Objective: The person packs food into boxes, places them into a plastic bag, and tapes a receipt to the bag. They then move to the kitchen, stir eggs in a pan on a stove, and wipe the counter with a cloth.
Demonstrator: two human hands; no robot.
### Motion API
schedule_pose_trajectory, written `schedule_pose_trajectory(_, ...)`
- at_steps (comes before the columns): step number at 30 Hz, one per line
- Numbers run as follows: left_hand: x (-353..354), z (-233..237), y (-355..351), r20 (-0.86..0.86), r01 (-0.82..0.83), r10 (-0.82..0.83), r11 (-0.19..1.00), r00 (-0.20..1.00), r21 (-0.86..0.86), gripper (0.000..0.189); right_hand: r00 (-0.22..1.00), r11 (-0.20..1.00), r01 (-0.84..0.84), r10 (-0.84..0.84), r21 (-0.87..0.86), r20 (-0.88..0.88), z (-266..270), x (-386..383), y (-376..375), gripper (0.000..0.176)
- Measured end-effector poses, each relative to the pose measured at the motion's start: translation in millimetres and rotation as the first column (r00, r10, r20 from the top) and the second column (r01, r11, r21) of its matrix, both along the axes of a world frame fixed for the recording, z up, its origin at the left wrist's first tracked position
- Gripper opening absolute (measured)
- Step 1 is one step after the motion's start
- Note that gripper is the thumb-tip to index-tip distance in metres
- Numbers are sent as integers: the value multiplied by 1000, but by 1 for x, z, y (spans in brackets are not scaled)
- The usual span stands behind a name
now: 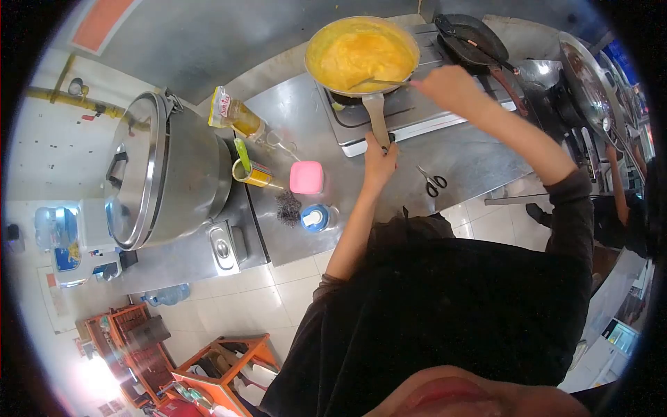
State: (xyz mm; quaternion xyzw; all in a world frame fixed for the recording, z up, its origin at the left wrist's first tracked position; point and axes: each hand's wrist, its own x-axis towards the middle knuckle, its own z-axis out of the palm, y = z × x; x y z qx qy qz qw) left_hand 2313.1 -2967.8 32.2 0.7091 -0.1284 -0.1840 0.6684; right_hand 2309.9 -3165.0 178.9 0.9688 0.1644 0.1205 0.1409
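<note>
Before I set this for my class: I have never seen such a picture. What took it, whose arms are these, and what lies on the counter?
There is no machine. A camera worn on a person's head looks down through a wide lens that bends the edges. The grips are bare hands. The left grip holds the pan by its handle, on a stove. The right grip holds a spoon in yellow food. Scissors and a pink box lie on the steel counter. A big lidded pot stands further left.
</note>
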Motion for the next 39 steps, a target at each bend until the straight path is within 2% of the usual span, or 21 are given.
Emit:
schedule_pose_trajectory(1,0,1,0,2,-1,1,1000,1000,0,30,993,996,76,-80,-50,-84,14,4,-9,21)
schedule_pose_trajectory(3,0,4,1,12,8,-8,1000,1000,-3,31,989,1000,28,-28,-4,-144,19,23,-61,32)
schedule_pose_trajectory(4,1,4,0,16,4,-4,1000,1000,-7,31,975,936,144,-79,322,-206,28,26,-83,49)
schedule_pose_trajectory(6,1,0,1,33,-4,3,1000,999,30,31,932,813,333,-205,477,-299,67,15,-82,56)
schedule_pose_trajectory(9,2,1,1,40,5,-8,998,999,65,32,837,832,465,-301,303,-457,77,14,-99,62)
schedule_pose_trajectory(11,1,5,3,9,19,-20,997,1000,68,33,975,884,203,-141,422,-175,59,5,-91,61)
schedule_pose_trajectory(14,3,10,4,5,32,-33,997,999,76,35,950,815,209,-38,541,-310,15,12,-74,55)
schedule_pose_trajectory(16,2,10,4,14,33,-35,996,999,82,35,902,841,318,-126,438,-413,0,13,-48,43)
schedule_pose_trajectory(18,3,7,3,47,31,-36,995,998,97,34,914,821,293,-90,490,-395,-42,25,-37,48)
schedule_pose_trajectory(20,2,11,3,45,43,-48,994,998,103,33,989,724,78,29,685,-144,-79,34,-14,39)
schedule_pose_trajectory(21,2,12,3,46,62,-67,992,997,110,34,989,723,79,27,687,-143,-77,37,1,39)
schedule_pose_trajectory(23,2,12,2,45,62,-67,992,997,113,34,972,600,233,-136,765,-190,-72,42,40,31)
schedule_pose_trajectory(24,2,12,2,45,57,-63,992,997,114,34,972,594,234,-138,769,-189,-73,48,51,31)
schedule_pose_trajectory(26,3,8,1,61,59,-68,990,996,130,35,954,748,300,-223,592,-202,-77,61,71,32)
schedule_pose_trajectory(27,4,5,1,80,57,-69,989,994,138,35,954,741,300,-223,600,-201,-77,68,82,32)
schedule_pose_trajectory(29,3,5,1,96,58,-70,991,993,123,35,883,544,460,-365,702,-295,-76,82,100,34)
schedule_pose_trajectory(30,2,5,1,109,58,-68,994,992,97,35,883,538,458,-365,708,-294,-77,89,106,34)
schedule_pose_trajectory(32,1,3,1,118,56,-69,993,991,106,35,891,433,325,-438,841,-118,-82,99,115,42)
schedule_pose_trajectory(35,6,-7,0,182,66,-82,993,980,94,35,853,404,317,-517,858,-72,-81,117,125,36)
schedule_pose_trajectory(37,10,-14,-1,233,80,-97,993,968,81,35,838,394,364,-534,844,-113,-74,130,124,33)
schedule_pose_trajectory(39,10,-17,-1,164,61,-80,991,983,116,35,822,384,414,-548,825,-158,-65,137,119,31)
